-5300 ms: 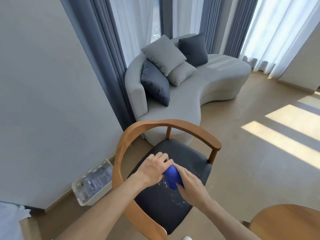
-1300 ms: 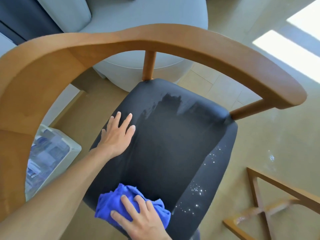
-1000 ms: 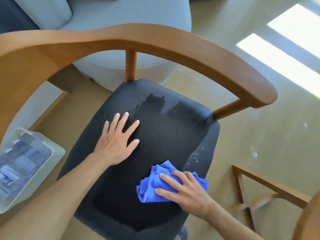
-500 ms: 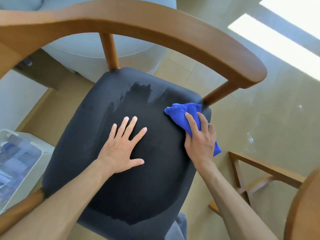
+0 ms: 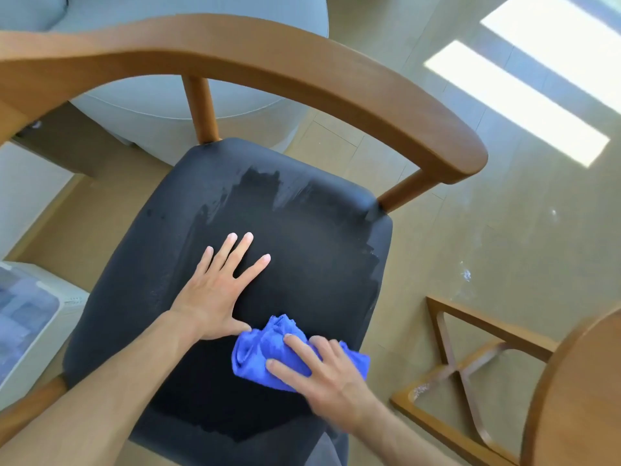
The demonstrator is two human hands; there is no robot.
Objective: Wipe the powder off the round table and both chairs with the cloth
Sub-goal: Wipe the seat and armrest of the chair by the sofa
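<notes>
Currently we've got the left hand (image 5: 215, 290) flat and open on the middle of the dark seat cushion (image 5: 312, 237) of the wooden armchair (image 5: 302, 65), fingers spread, holding nothing, palm down on the fabric. Our right hand (image 5: 331, 375) is pressed on top of the bunched blue cloth (image 5: 258, 351), fingers spread over it and pinning it to the seat near the front right corner; we see a press rather than a closed fist. The cloth touches the left thumb at its left edge. The right hand is motion-blurred. Most of the seat shows a darker wiped patch with ragged borders toward the back edge and the right edge; the strip along the left edge and back corners looks paler. We see no clear powder on the seat itself. On the floor (image 5: 504, 230) right of the chair there are small white specks (image 5: 466, 274). The round table (image 5: 584, 391) edge sits at the lower right corner of the view, its crossed wooden base (image 5: 460, 368) just beside the chair, with a pale smudge on the base's near rail. A grey sofa (image 5: 188, 105) is behind the chair back, and a white bin (image 5: 70, 307) sits on the floor at left.
</notes>
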